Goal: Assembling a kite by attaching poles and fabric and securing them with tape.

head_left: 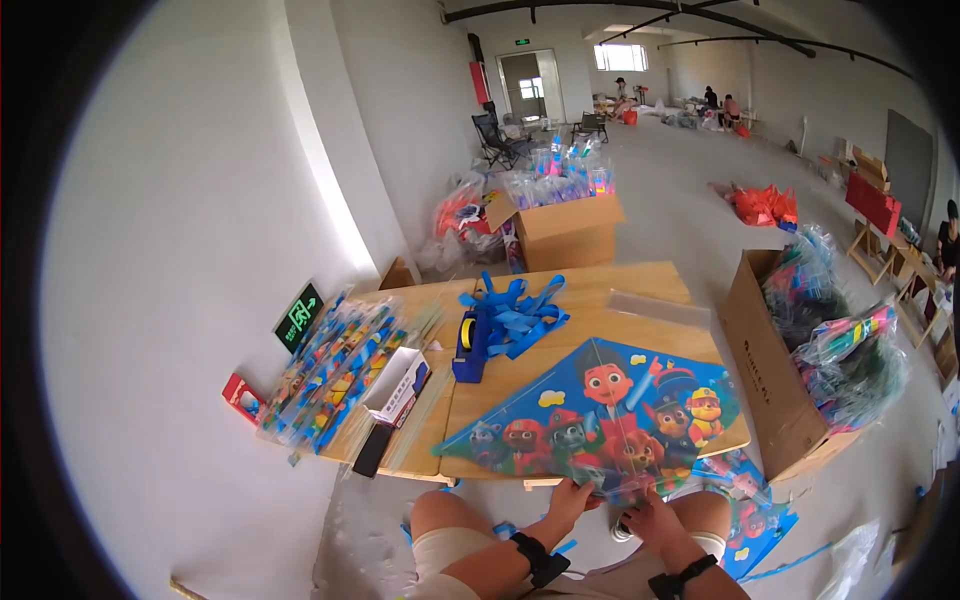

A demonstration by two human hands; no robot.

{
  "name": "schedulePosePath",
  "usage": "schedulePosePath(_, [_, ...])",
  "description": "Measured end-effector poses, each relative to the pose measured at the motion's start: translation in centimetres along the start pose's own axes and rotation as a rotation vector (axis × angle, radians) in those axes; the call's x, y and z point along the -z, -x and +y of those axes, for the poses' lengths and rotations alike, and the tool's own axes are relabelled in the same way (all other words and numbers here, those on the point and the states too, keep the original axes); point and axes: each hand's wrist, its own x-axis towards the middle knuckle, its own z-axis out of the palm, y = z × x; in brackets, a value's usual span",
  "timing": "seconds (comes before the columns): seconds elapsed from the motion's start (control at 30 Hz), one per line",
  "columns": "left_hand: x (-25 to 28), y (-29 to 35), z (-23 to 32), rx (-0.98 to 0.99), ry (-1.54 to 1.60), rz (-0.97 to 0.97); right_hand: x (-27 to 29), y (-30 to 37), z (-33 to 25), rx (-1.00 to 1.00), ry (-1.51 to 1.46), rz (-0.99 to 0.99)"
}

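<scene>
Blue cartoon kite spread open across the wooden surface, I pinch its near edge in the fingers of my left hand; whether those of my right hand grip it, I cannot tell. The work looks partway: the panel is laid out, but the blue ribbons lie apart, seemingly not yet attached.

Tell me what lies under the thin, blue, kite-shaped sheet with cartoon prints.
A pale wooden tabletop runs beneath the sheet, whose near edge extends past the table's front. The wood directly under it, and anything flat lying between, is covered and cannot be seen.
</scene>
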Motion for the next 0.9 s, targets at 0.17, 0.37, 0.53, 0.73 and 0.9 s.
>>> schedulePosePath(0.17, [3.2, 1.0, 0.4, 0.211, -0.011, 0.018, -1.5, 0.5, 0.0, 0.129, 0.308, 0.147])
schedulePosePath(0.37, [7.8, -3.1, 1.8, -0.01, 0.19, 0.167, -3.6, 2.3, -1.6, 0.043, -0.028, 0.203])
schedulePosePath(0.53, [9.3, -4.3, 3.7, -0.047, 0.293, 0.238, -2.9, 2.0, -2.6, -0.035, 0.049, 0.234])
schedulePosePath(0.73, [12.1, -6.7, 6.9, -0.214, 0.253, 0.313, -1.2, 0.5, -1.9, 0.014, 0.239, 0.25])
schedulePosePath(0.9, [16.3, -9.4, 8.2, -0.153, 0.313, 0.408, -1.0, -0.2, -1.1, 0.113, 0.307, 0.286])
